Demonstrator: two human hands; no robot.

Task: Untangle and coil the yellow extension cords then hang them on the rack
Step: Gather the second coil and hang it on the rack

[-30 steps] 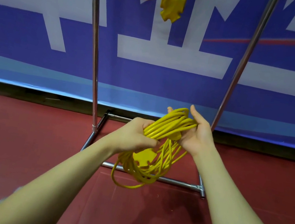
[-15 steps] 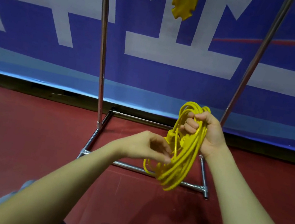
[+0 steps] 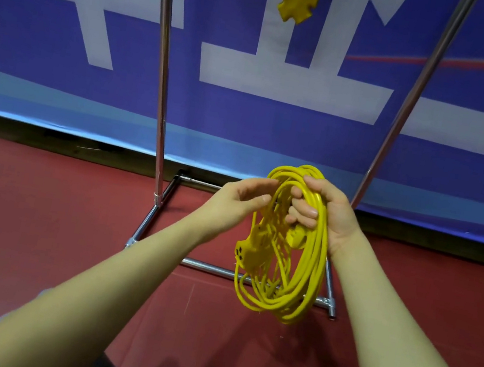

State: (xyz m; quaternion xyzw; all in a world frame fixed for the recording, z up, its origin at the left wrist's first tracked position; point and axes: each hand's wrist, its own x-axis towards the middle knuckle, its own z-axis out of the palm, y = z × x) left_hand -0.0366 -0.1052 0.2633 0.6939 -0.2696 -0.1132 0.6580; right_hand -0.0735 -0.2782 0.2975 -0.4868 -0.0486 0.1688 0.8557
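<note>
Gripping the coil (image 3: 301, 258) tight, the right hand (image 3: 323, 212) is steadying it; the left hand (image 3: 241, 197), loosely open, should tidy loops before hanging.

The coiled plastic-sheathed extension cord (image 3: 311, 260) in my right hand (image 3: 325, 214) is plain bright yellow; its socket block (image 3: 249, 252), below my left hand (image 3: 238, 198), is yellow with dark slots. Beyond my grip stand a shiny silver metal rack (image 3: 164, 72), a blue banner with white shapes and a red stripe (image 3: 58, 79), and a dull red floor (image 3: 19, 209).

A sports hall or event venue: red sports flooring (image 3: 32, 227), a large blue printed banner (image 3: 245, 119).
</note>
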